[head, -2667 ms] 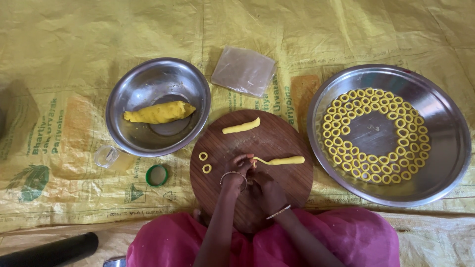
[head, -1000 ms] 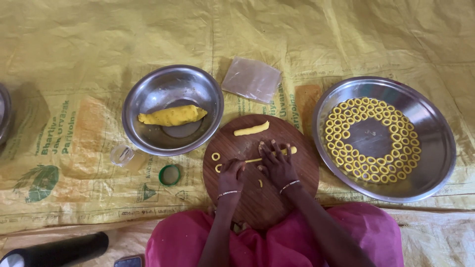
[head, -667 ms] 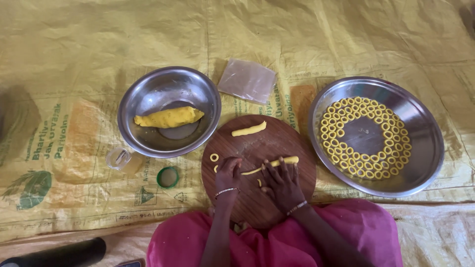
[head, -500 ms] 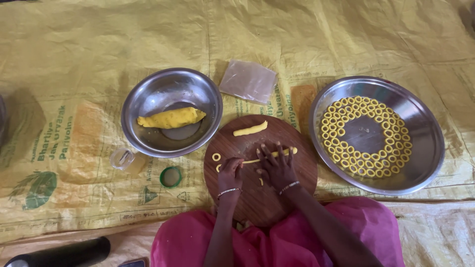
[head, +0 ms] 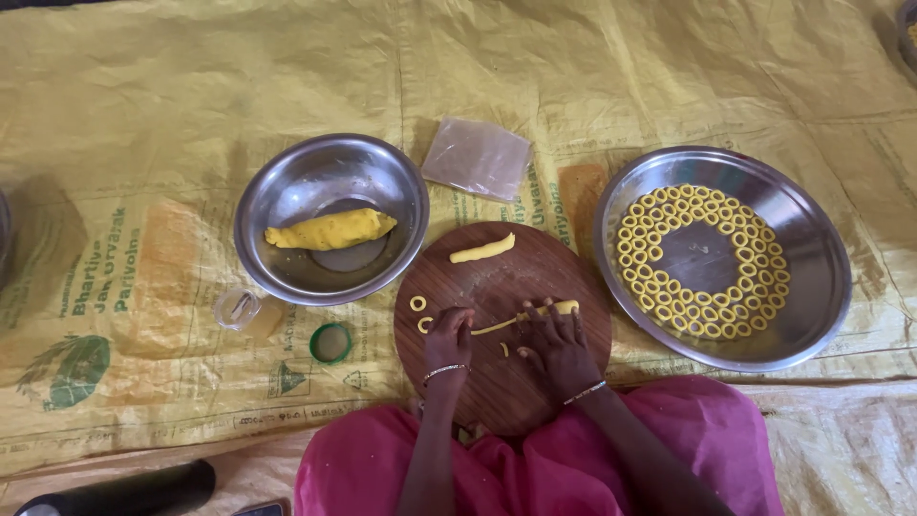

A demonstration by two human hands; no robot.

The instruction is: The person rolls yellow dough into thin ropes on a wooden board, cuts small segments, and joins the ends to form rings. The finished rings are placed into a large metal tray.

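Both my hands rest on a round wooden board in front of me. My left hand pinches the thin left end of a yellow dough rope. My right hand lies flat with fingers spread over the rope's middle, its thicker end poking out to the right. Two small dough rings lie at the board's left edge. A short dough log lies at the far side of the board. A tiny dough scrap sits between my hands.
A steel bowl with a dough lump stands at the left. At the right, a steel plate holds several dough rings in a circle. A plastic sheet, a small clear cup, a green lid and a dark cylinder lie on yellow sacking.
The rope under my right hand has been rolled thinner and longer. My right hand's fingers have spread flat over it while the left hand stays at its left end.
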